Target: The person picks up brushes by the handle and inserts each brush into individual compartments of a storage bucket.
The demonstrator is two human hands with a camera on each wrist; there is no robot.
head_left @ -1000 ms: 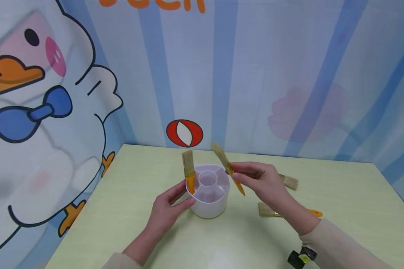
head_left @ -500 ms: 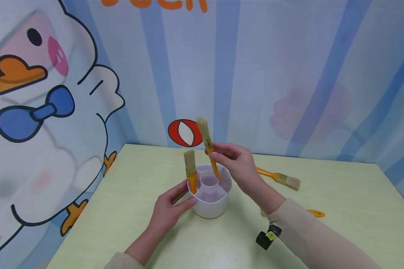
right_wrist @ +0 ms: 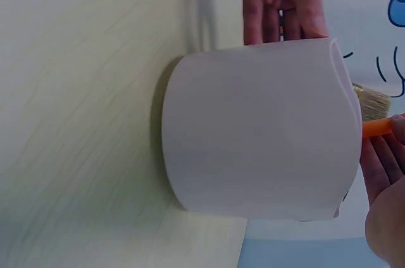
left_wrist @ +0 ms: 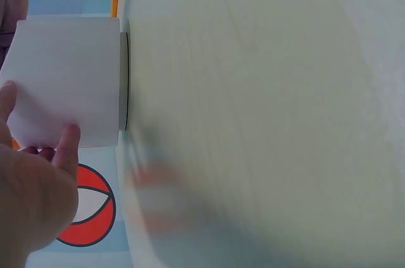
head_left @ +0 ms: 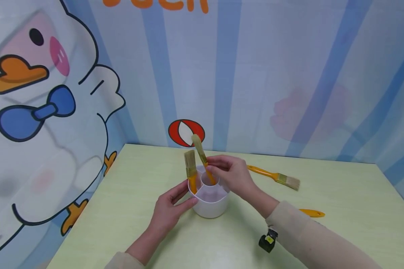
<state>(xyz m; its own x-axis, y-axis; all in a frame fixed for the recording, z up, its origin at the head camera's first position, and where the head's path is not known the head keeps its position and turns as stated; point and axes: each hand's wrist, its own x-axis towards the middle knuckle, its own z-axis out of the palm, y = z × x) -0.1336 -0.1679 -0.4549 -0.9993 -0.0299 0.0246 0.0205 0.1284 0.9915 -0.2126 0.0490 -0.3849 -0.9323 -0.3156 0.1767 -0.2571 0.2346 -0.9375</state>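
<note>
Brush (head_left: pixel 201 152) and right hand (head_left: pixel 233 175) had dropped toward seven o'clock since half a second earlier, bringing the handle's end from the three o'clock edge of the middle ring (head_left: pixel 210 186) into its opening. Its bristles pointed to eleven o'clock, its handle to five, the long axis steeply tilted. Right thumb and fingers pinched the upper handle, bristles above the fingertips, free end below. Left hand (head_left: pixel 171 203) gripped the pot (head_left: pixel 211 210) at nine o'clock, by a second brush (head_left: pixel 190 164) standing bristles-up inside. Table (head_left: pixel 148 164) stretched toward nine and six, its far edge at twelve. A third brush (head_left: pixel 273 175) lay between two and three; a fourth brush (head_left: pixel 311 213), partly behind the sleeve (head_left: pixel 289 224), between three and four.
</note>
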